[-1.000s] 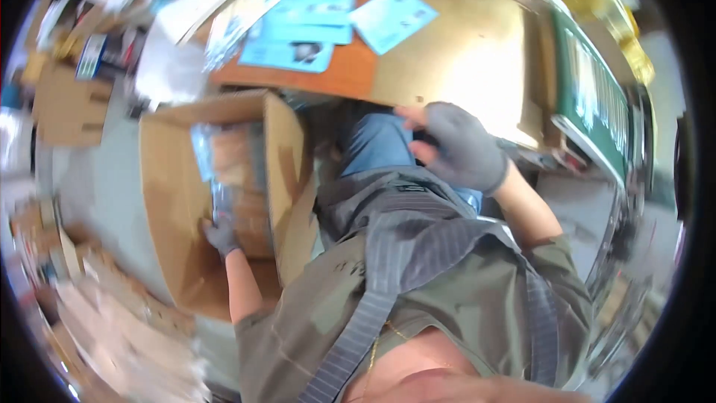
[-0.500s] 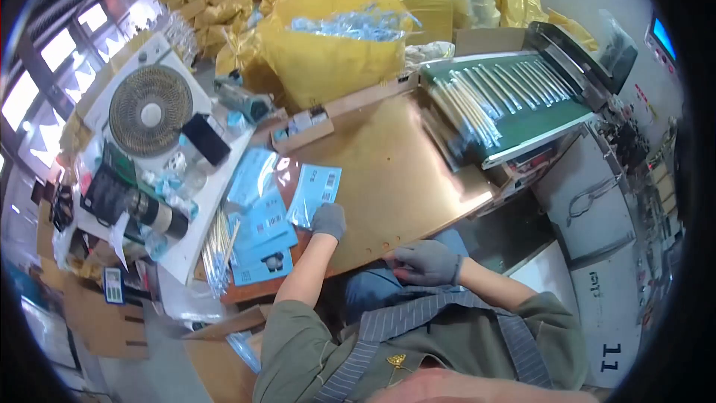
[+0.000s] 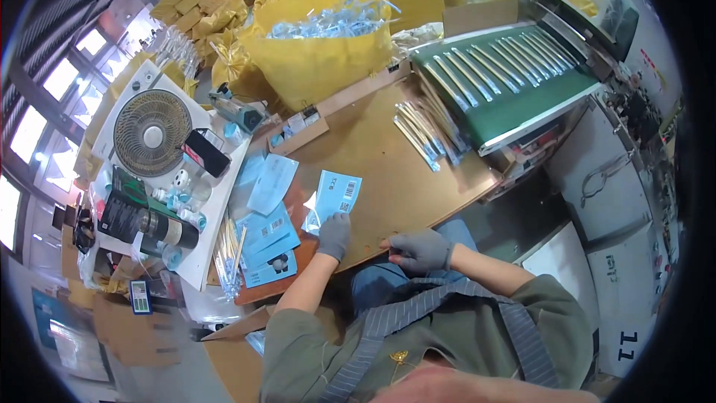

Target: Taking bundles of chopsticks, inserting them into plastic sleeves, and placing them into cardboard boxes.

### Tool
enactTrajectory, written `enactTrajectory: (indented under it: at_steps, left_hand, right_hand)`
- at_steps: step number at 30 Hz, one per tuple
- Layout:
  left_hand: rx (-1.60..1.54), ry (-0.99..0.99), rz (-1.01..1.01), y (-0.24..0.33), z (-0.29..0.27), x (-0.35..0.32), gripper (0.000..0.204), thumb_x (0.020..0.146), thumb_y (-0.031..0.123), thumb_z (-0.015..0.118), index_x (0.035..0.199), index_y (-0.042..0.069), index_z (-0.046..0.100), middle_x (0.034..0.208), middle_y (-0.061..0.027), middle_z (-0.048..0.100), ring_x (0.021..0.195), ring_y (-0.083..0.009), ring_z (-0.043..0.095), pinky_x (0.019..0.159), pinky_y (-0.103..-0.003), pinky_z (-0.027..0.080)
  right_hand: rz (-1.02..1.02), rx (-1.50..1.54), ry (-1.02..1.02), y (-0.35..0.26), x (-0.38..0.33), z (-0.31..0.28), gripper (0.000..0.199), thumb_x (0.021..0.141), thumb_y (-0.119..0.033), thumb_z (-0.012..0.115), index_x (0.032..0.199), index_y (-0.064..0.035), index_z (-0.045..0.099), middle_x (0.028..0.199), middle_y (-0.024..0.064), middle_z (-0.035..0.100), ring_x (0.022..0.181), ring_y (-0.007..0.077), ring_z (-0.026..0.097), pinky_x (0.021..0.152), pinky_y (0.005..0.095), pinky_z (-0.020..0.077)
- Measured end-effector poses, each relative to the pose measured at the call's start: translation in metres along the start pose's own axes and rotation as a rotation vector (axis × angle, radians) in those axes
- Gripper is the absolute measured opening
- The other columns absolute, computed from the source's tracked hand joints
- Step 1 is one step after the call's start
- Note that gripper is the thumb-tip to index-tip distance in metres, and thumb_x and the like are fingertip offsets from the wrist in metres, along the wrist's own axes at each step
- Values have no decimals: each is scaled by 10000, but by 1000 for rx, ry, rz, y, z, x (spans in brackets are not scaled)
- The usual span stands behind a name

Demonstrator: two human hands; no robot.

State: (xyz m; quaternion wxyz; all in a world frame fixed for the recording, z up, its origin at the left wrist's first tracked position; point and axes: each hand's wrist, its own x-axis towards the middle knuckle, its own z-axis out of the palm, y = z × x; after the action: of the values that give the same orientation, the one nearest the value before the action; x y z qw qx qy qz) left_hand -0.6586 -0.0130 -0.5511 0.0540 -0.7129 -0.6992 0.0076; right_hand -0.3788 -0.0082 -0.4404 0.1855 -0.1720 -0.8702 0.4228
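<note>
My left hand (image 3: 334, 236), in a grey glove with bare fingertips, is closed on the lower end of a blue printed packet (image 3: 337, 192). A shiny clear film edge shows at the packet's left side. My right hand (image 3: 424, 252), gloved the same way, is at the table's front edge with its fingers curled; whether anything small is in them is hidden. More blue printed packets (image 3: 270, 235) lie overlapping left of my left hand. Beside them is a bunch of thin wrapped sticks (image 3: 227, 257). Another pile of wrapped sticks (image 3: 421, 134) rests on the table below the green belt.
Wrapped sticks lie in a row on a green conveyor belt (image 3: 514, 116) at the right. A large yellow bag (image 3: 317, 67) stands behind the brown table (image 3: 365, 138). A white side table holds a fan (image 3: 153, 134), a phone (image 3: 206, 153) and a dark flask (image 3: 170, 230).
The sticks heaped at the belt's near end now lie piled on the table. My left hand still grips the blue packet, now turned slightly. The whole view has shifted somewhat.
</note>
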Motion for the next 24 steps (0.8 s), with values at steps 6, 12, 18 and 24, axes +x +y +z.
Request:
enactTrajectory:
  at_steps: [6, 12, 18, 24]
  left_hand:
    - [-246, 423, 15, 17, -61, -8, 99, 840, 154, 527, 900, 96, 581, 847, -101, 596, 763, -299, 591, 651, -424, 480]
    - [-480, 345, 91, 47, -95, -38, 180, 831, 220, 597, 935, 75, 572, 864, -111, 595, 814, -283, 595, 681, -399, 482]
    - [-88, 25, 4, 84, -20, -51, 639, 790, 383, 615, 1229, -52, 451, 1198, -226, 507, 1033, -338, 530, 801, -396, 469]
    - [159, 124, 99, 90, 12, -66, 293, 821, 129, 516, 1052, -49, 552, 1178, -223, 517, 1077, -341, 495, 801, -398, 484]
  right_hand:
    - [-132, -481, 431, 1, 35, 4, 345, 793, -200, 594, 1122, -95, 577, 1142, 167, 567, 1091, 351, 522, 939, 470, 392]
    - [-157, -976, 28, 31, 74, -16, 186, 776, -226, 595, 912, -130, 676, 1029, 90, 625, 1025, 265, 567, 1013, 491, 314]
    - [-24, -690, 23, 35, 76, -7, 123, 782, -240, 593, 808, -140, 661, 853, 54, 651, 857, 250, 622, 836, 408, 425]
    - [106, -514, -13, 32, 28, -3, 194, 765, -269, 624, 881, -115, 645, 883, 93, 649, 849, 299, 620, 786, 405, 455]
